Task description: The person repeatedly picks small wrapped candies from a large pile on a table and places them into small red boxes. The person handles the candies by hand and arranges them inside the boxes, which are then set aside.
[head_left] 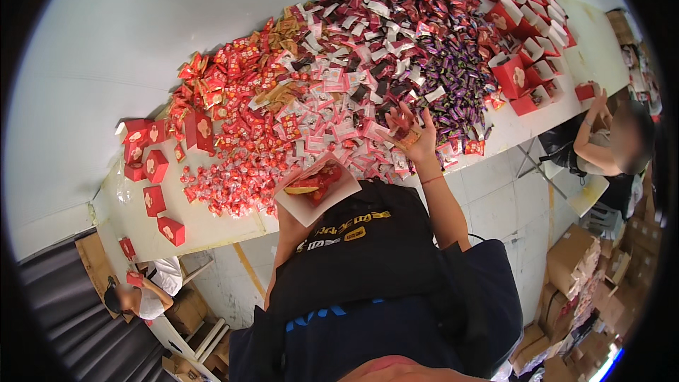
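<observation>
My left hand (285, 218) grips an open gift box (344, 189) from its near left side, close to my apron. The box's inside is white, and red and gold snack packets (320, 181) lie in it. Farther right, my right hand (419, 140) is raised over the heap with its palm up. Its fingers curl around small reddish and gold wrapped packets (404, 136); their exact kind is hard to make out. Under and beyond both hands spreads a big heap of wrapped sweets: pink-white packets (331, 122), red packets (237, 64) and purple ones (453, 85).
Closed red boxes (155, 165) stand at the table's left; several open red boxes (511, 76) crowd its right. Red round-wrapped sweets (230, 185) lie at the near left. One person (145, 293) sits at the left, another (601, 134) at the right. Cartons (574, 258) are stacked at lower right.
</observation>
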The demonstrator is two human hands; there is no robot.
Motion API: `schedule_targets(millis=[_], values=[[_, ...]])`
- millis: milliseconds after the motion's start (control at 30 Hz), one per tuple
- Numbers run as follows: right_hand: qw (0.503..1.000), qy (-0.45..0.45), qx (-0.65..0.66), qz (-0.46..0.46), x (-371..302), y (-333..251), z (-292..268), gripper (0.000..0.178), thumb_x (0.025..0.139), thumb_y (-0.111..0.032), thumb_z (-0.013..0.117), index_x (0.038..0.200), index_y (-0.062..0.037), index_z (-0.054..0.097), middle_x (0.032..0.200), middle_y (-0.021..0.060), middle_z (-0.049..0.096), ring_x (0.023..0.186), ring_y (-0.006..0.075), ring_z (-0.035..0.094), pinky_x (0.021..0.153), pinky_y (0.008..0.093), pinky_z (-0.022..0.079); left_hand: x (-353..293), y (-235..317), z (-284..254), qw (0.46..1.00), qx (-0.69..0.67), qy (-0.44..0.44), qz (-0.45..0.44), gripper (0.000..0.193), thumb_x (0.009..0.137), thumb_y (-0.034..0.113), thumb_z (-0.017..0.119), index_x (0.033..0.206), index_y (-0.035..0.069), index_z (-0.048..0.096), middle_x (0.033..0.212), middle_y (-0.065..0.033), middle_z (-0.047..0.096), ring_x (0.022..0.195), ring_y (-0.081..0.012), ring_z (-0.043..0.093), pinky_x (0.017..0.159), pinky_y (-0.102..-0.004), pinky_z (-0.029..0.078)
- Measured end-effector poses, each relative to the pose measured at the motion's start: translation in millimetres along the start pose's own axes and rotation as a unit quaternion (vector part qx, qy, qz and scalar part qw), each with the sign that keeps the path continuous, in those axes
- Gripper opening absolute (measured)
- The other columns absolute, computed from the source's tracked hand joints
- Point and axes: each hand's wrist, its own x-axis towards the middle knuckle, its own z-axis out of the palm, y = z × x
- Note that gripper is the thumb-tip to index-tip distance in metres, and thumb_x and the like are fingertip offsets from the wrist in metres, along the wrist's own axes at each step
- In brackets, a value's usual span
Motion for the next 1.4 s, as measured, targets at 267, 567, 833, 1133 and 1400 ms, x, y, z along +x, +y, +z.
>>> schedule_targets(millis=[267,567,833,1133,1400], values=[[0.988,-0.154,0.009,0.011,5.6,-9.4,7.2,0.089,0.079,-0.075,0.041,0.139,-0.0098,0.035,0.140,0.0218,0.038,0.128,0.0409,0.037,0.102,0.0689,0.022,3.7,9.4,8.4,0.998,-0.024,0.026,-0.057,0.077,0.066,0.002,0.078,0.130,-0.002,0.036,0.125,-0.0151,0.049,0.115,-0.0246,0.050,0.098,-0.0377,0.040],[0.988,-0.154,-0.011,0.011,-6.6,-12.7,21.2,0.112,0.066,-0.088,0.037,0.146,-0.0105,0.022,0.146,0.0207,0.030,0.133,0.0450,0.026,0.098,0.0761,0.015,1.9,4.7,9.4,0.996,-0.043,0.012,-0.082,0.075,0.066,-0.001,0.078,0.129,-0.002,0.038,0.123,-0.0148,0.052,0.113,-0.0233,0.052,0.096,-0.0369,0.042],[0.988,-0.155,-0.021,-0.010,-14.7,-21.2,15.2,0.114,0.064,-0.090,0.033,0.145,-0.0120,0.024,0.146,0.0210,0.030,0.133,0.0475,0.026,0.096,0.0764,0.017,-0.4,-8.9,8.0,0.998,-0.004,0.013,-0.054,0.074,0.063,-0.006,0.076,0.128,-0.003,0.039,0.120,-0.0148,0.054,0.110,-0.0237,0.054,0.095,-0.0370,0.044],[0.986,-0.125,-0.050,-0.097,-4.5,-35.7,-11.8,0.047,0.091,-0.012,0.056,0.135,-0.0160,0.039,0.132,0.0146,0.047,0.114,0.0291,0.051,0.060,0.0222,0.048,-10.6,-22.1,-2.9,0.993,0.070,-0.018,-0.098,0.081,0.062,0.003,0.082,0.130,-0.002,0.038,0.121,-0.0150,0.053,0.112,-0.0250,0.053,0.096,-0.0370,0.042],[0.995,-0.065,-0.025,-0.066,3.0,-70.0,-24.7,0.014,0.095,-0.022,0.052,0.103,-0.0099,0.053,0.070,0.0015,0.044,0.051,0.0076,0.037,0.040,0.0193,0.030,-0.8,-23.7,3.7,0.993,0.053,-0.014,-0.103,0.079,0.061,0.004,0.083,0.127,-0.004,0.041,0.120,-0.0156,0.053,0.111,-0.0244,0.053,0.095,-0.0358,0.042]])
